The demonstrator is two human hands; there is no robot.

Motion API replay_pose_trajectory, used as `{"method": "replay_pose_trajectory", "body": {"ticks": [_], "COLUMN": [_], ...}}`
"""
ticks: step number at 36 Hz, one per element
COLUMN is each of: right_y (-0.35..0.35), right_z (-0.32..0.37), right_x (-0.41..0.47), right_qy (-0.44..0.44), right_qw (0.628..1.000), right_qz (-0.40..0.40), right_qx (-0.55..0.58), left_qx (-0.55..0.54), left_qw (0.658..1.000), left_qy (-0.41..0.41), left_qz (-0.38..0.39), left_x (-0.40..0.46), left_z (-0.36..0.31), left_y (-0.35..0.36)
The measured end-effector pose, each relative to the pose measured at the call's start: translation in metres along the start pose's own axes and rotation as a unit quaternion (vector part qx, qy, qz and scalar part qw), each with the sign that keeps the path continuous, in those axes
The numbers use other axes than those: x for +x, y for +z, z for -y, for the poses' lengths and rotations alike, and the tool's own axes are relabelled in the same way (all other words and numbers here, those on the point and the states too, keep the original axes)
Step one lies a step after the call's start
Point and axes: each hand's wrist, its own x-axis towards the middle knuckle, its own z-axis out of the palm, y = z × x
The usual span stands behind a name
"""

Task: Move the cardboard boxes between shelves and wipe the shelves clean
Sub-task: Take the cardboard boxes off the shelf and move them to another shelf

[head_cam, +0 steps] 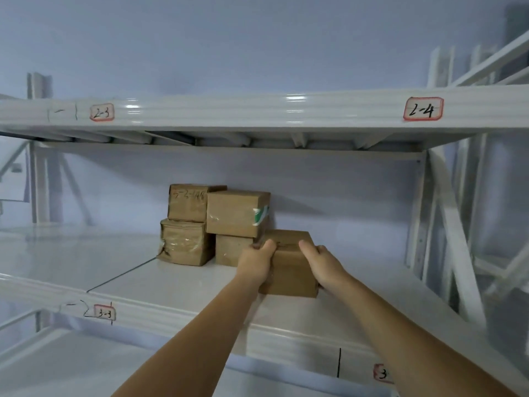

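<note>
Both forearms reach in from 6 o'clock, and the left hand point(255, 263) and right hand point(320, 266) clamp a small cardboard box point(289, 265) between them. Each thumb lies over the box's top edge and each palm presses a side face; the fingers of both hands curl round the far sides, out of sight, so the grip reads as a firm two-handed hold. This box sits on the middle shelf point(177, 285), or just above it; contact with the surface cannot be told from this angle.

At 10 o'clock from the held box, just beside it, stands a stack of four more boxes point(217, 224), two below and two on top, pushed toward the back wall. One upper box carries a strip of green-and-white tape point(261, 214). A label marked 3-3 point(104, 313) sits on the shelf's front rail at 8 o'clock, and labels 2-3 point(102, 112) and 2-4 point(423, 109) mark the upper shelf point(257, 110) at 12 o'clock.

By my reading, the step in hand is the moving of boxes, one at a time; whether this one is being set down or lifted away cannot be told. No cloth is in view, so wiping looks not yet begun here. The next move calls for keeping the box level and clear of the neighbouring stack so nothing topples.
</note>
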Motion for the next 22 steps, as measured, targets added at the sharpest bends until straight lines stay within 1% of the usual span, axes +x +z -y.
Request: {"method": "replay_pose_trajectory", "body": {"ticks": [7, 11, 14, 16, 18, 20, 22], "right_y": [0.015, 0.019, 0.022, 0.023, 0.026, 0.028, 0.031], "right_z": [0.002, 0.001, 0.002, 0.004, 0.005, 0.007, 0.010], "right_x": [0.025, 0.031, 0.034, 0.037, 0.039, 0.040, 0.041], "right_qy": [0.008, 0.018, 0.027, 0.037, 0.048, 0.065, 0.075], "right_qw": [0.999, 0.998, 0.998, 0.997, 0.997, 0.995, 0.995], "right_qz": [-0.035, -0.052, -0.060, -0.064, -0.067, -0.071, -0.070], "right_qx": [0.000, 0.003, 0.002, 0.003, 0.007, 0.012, 0.020], "left_qx": [0.045, 0.090, 0.113, 0.098, 0.113, 0.176, 0.200], "left_qw": [0.999, 0.995, 0.991, 0.991, 0.988, 0.979, 0.976], "left_qy": [0.026, 0.049, 0.056, 0.051, 0.060, 0.079, 0.085], "left_qz": [-0.016, -0.019, 0.035, 0.071, 0.082, 0.062, 0.034], "left_x": [0.041, 0.049, 0.053, 0.055, 0.057, 0.061, 0.064], "left_z": [0.015, 0.016, 0.016, 0.016, 0.019, 0.023, 0.028], "left_y": [-0.002, -0.006, -0.013, -0.021, -0.027, -0.033, -0.037]}}
